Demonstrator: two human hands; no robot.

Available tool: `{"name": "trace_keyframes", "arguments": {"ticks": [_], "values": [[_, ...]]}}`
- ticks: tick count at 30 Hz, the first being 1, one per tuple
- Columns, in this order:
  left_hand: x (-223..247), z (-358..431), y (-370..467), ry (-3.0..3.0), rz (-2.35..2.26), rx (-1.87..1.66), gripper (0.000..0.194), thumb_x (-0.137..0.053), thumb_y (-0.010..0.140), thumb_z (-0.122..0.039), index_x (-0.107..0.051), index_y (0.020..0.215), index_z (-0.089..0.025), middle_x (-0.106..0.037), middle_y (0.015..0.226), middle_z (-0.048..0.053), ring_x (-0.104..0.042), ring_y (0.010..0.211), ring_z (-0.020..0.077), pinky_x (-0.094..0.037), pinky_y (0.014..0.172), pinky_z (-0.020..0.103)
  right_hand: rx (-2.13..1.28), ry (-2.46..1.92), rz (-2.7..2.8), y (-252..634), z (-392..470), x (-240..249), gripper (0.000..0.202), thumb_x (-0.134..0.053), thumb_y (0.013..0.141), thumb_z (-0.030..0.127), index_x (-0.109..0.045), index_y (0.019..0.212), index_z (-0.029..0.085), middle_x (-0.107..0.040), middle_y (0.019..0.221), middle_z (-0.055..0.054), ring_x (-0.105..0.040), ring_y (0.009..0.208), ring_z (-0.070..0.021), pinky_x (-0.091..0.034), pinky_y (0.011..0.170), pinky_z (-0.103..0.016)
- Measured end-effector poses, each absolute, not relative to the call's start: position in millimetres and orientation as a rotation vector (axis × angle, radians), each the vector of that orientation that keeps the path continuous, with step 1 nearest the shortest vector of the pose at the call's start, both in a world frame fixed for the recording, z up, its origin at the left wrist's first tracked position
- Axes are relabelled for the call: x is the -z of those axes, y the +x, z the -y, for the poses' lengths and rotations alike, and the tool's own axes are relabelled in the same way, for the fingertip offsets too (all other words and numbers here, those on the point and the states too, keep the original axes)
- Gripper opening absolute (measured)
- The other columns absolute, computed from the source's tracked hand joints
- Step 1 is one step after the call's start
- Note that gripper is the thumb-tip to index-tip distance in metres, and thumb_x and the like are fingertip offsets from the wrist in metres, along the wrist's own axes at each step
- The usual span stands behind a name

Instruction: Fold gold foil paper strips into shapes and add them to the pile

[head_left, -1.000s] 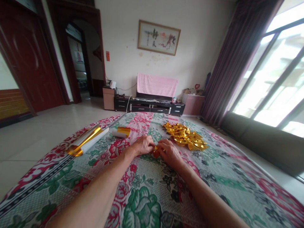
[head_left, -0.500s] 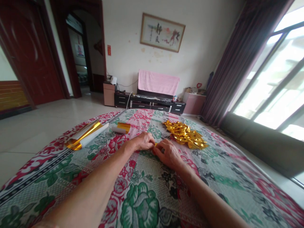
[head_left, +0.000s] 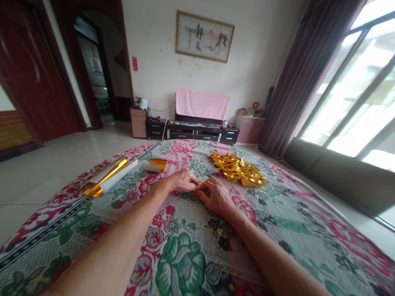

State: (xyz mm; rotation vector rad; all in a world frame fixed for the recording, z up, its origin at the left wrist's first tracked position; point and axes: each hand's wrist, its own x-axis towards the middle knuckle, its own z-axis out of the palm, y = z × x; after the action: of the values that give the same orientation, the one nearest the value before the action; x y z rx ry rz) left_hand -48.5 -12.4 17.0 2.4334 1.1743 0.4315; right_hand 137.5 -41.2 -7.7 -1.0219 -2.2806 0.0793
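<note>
Pinching a small gold foil piece point(head_left: 200, 185) between fingers of left hand point(head_left: 184, 180) and right hand point(head_left: 217, 195).
Holding it low over flowered cloth point(head_left: 182, 263), near crumpled gold heap point(head_left: 237, 169).

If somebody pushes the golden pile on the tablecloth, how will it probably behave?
The golden pile would probably spread rather than slide whole, because it looks like separate, overlapping pieces. It is likely light and easily crushed: the shiny material looks thin and creased. Rolling seems unlikely, given its jagged edges.

Cloth point(head_left: 191, 230) lies free nearer; gold pile point(head_left: 237, 170) blocks beyond the right hand point(head_left: 216, 197).
</note>
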Motion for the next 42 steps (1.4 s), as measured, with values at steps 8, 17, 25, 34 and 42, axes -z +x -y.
{"name": "trace_keyframes", "arguments": {"ticks": [8, 17, 25, 34, 42], "values": [[-18.8, 14.5, -48.8, 2.459, -1.217, -0.428, 0.027, -0.049, 0.067, -0.022, -0.071, 0.08, -0.017, -0.06, 0.071, 0.0, -0.053, 0.073, 0.0125, -0.038, 0.063, 0.018, -0.075, -1.02, 2.286, 137.8, 39.8, 8.3, 0.009, -0.059, 0.077, 0.026, -0.062, 0.074, 0.018, -0.055, 0.078, -0.003, -0.051, 0.076, -0.0142, -0.038, 0.071, -0.027], [-15.1, 13.9, -48.0, 2.422, -1.248, -0.479, 0.025, -0.053, 0.065, -0.023, -0.071, 0.082, -0.017, -0.063, 0.08, 0.002, -0.057, 0.074, 0.0134, -0.041, 0.065, 0.019, -0.065, -1.208, 2.205, 127.3, 42.1, 10.6, 0.018, -0.06, 0.076, 0.035, -0.058, 0.069, 0.018, -0.053, 0.076, -0.004, -0.05, 0.075, -0.0152, -0.038, 0.068, -0.028], [-8.8, 12.0, -49.5, 2.346, -1.304, -0.559, 0.021, -0.056, 0.065, -0.025, -0.069, 0.079, -0.016, -0.063, 0.075, 0.001, -0.055, 0.067, 0.0121, -0.04, 0.059, 0.019, -0.056, -1.193, 2.208, 129.1, 39.1, 14.9, 0.018, -0.061, 0.075, 0.035, -0.058, 0.071, 0.018, -0.052, 0.078, -0.004, -0.048, 0.074, -0.0145, -0.037, 0.07, -0.028], [-18.6, 15.9, -46.9, 2.418, -1.242, -0.444, 0.022, -0.053, 0.064, -0.022, -0.072, 0.074, -0.017, -0.061, 0.065, 0.0, -0.055, 0.071, 0.0136, -0.04, 0.062, 0.018, -0.049, -1.183, 2.211, 128.6, 42.0, 13.2, 0.019, -0.06, 0.075, 0.036, -0.058, 0.07, 0.018, -0.053, 0.078, -0.004, -0.049, 0.074, -0.0149, -0.038, 0.068, -0.028], [-22.8, 21.2, -43.3, 2.397, -1.291, -0.424, 0.021, -0.056, 0.063, -0.024, -0.072, 0.075, -0.016, -0.063, 0.07, 0.001, -0.056, 0.073, 0.014, -0.04, 0.061, 0.018, -0.181, -0.986, 2.331, 143.3, 41.1, 2.2, 0.009, -0.062, 0.074, 0.027, -0.061, 0.076, 0.018, -0.058, 0.081, -0.004, -0.053, 0.077, -0.0149, -0.042, 0.072, -0.028]]}}
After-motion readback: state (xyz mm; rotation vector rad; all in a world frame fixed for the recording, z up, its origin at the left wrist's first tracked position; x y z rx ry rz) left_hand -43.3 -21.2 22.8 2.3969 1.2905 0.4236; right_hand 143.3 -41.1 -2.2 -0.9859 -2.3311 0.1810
